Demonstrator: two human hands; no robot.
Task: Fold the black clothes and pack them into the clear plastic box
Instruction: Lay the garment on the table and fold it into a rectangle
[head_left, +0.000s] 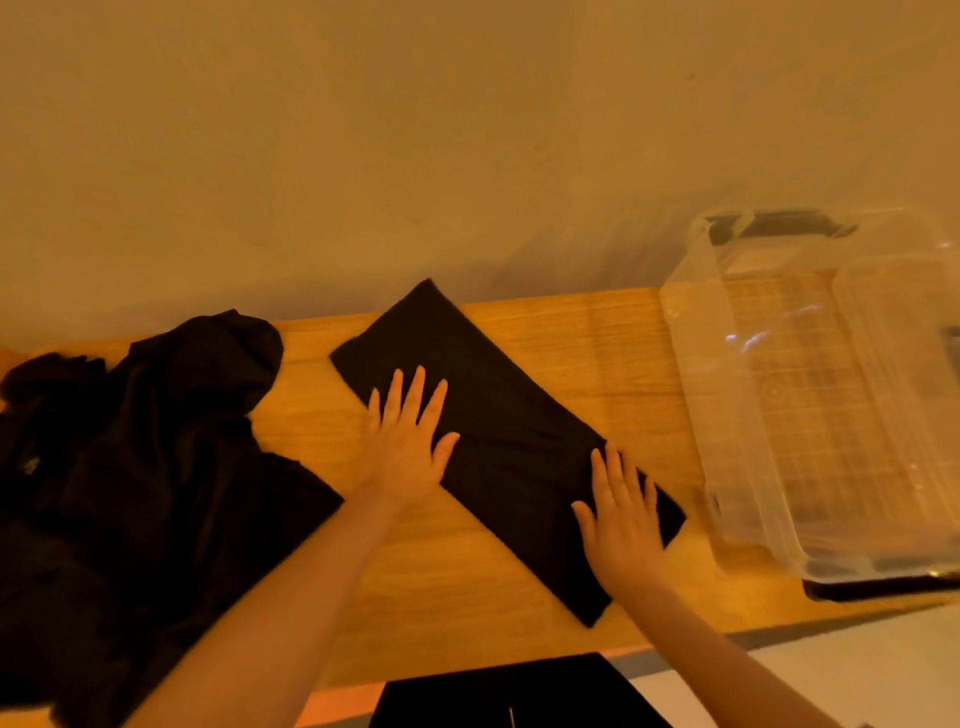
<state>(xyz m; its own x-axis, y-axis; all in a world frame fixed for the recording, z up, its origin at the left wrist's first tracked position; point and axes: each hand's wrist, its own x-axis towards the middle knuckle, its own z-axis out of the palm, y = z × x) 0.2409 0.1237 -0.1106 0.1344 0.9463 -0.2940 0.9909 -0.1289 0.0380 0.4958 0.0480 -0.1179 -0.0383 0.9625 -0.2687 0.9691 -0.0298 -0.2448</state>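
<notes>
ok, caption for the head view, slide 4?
Both hands, left and right, flatten a folded black cloth beside a clear plastic box.

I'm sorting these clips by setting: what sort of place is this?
Probably a room in a home or a staged indoor workspace, hard to tell which. A wooden table stands against a plain wall, with a pile of black clothes and a clear plastic box on it.

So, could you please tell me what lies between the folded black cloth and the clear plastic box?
In the head view, only bare wooden table separates the folded black cloth from the clear plastic box.
</notes>
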